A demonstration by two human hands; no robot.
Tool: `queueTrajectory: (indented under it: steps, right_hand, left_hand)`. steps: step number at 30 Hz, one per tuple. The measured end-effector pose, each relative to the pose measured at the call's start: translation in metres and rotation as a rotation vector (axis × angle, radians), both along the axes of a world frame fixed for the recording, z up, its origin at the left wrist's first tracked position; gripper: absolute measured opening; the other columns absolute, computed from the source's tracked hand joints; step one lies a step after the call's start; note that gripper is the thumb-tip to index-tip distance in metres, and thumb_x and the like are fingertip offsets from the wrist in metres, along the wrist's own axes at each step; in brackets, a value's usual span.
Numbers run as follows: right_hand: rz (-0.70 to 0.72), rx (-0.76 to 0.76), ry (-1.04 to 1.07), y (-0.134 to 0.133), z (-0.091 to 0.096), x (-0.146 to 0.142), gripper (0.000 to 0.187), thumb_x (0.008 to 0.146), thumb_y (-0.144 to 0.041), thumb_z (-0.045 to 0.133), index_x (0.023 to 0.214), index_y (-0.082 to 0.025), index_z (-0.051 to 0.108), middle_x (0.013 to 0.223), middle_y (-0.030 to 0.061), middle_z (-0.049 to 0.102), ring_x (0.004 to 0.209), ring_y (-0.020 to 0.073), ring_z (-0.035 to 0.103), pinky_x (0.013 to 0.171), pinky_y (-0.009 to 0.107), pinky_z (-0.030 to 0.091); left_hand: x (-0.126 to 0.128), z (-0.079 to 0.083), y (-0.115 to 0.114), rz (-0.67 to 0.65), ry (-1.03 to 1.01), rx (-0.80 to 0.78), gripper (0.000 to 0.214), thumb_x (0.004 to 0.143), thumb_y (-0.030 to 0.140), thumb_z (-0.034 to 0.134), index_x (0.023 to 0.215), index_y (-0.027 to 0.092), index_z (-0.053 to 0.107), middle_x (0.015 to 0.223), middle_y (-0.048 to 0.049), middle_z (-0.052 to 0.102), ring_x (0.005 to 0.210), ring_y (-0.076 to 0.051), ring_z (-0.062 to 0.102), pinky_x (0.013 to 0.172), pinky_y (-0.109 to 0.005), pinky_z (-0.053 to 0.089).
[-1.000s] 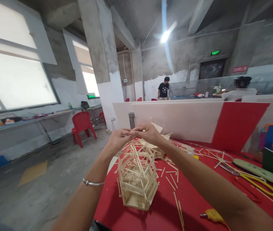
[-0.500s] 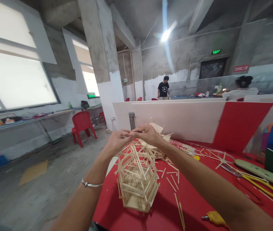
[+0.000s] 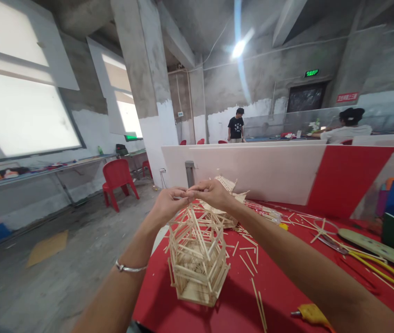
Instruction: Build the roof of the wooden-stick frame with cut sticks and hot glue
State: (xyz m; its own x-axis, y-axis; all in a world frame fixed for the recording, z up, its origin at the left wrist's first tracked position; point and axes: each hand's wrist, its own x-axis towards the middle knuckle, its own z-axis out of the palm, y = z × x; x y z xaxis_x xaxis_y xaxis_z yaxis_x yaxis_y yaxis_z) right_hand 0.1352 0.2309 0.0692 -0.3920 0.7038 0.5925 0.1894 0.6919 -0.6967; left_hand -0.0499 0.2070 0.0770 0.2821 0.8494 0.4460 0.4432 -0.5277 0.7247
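Note:
A six-sided model of thin wooden sticks stands on the red tabletop in front of me. Its upper sticks lean inward to a peak, right under my fingertips. My left hand is closed in a pinch at that peak, and a silver bangle circles the wrist. From the other side my right hand pinches at the same spot, its fingertips meeting those of the left. The sticks' top ends run up into the fingers, which hide the exact grip. Behind my right hand stands another stick model with a sloped roof.
Loose sticks lie right of the model. Farther right are yellow-handled scissors, a pale green oblong object and a yellow-handled tool. A white partition borders the table's back. Two people are beyond it.
Both hands keep the same pinch at the model's peak. The view has shifted very slightly; nothing else has visibly moved.

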Motion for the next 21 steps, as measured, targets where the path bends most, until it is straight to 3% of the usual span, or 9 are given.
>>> queueTrajectory:
  steps: [5,11,21]
  right_hand:
    - [0.000,0.017,-0.015,-0.006,0.003,0.003,0.035,0.084,-0.047,0.059,0.089,-0.018,0.078,0.086,0.0017,0.074,0.084,0.0175,0.066,0.074,0.025,0.049]
    - [-0.138,0.020,0.004,-0.015,0.000,0.025,0.041,0.088,-0.048,0.052,0.110,-0.021,0.072,0.109,0.0032,0.073,0.104,0.0228,0.065,0.091,0.035,0.049]
    - [-0.190,-0.048,-0.136,-0.052,-0.021,0.073,0.028,0.088,-0.038,0.056,0.099,-0.021,0.076,0.097,0.0044,0.075,0.087,0.0193,0.067,0.080,0.031,0.050]
  left_hand:
    - [0.000,0.001,-0.001,-0.013,-0.017,-0.003,0.024,0.072,0.040,0.072,0.076,0.017,0.079,0.096,-0.0083,0.073,0.086,-0.022,0.066,0.077,-0.030,0.049]
    - [-0.002,-0.002,0.003,0.011,-0.033,-0.016,0.025,0.068,0.041,0.074,0.069,0.016,0.077,0.092,-0.0102,0.071,0.087,-0.023,0.065,0.076,-0.031,0.049]
    - [0.001,0.002,0.000,0.022,-0.004,-0.004,0.025,0.067,0.042,0.073,0.065,0.017,0.076,0.089,-0.0091,0.071,0.090,-0.024,0.064,0.076,-0.031,0.048]
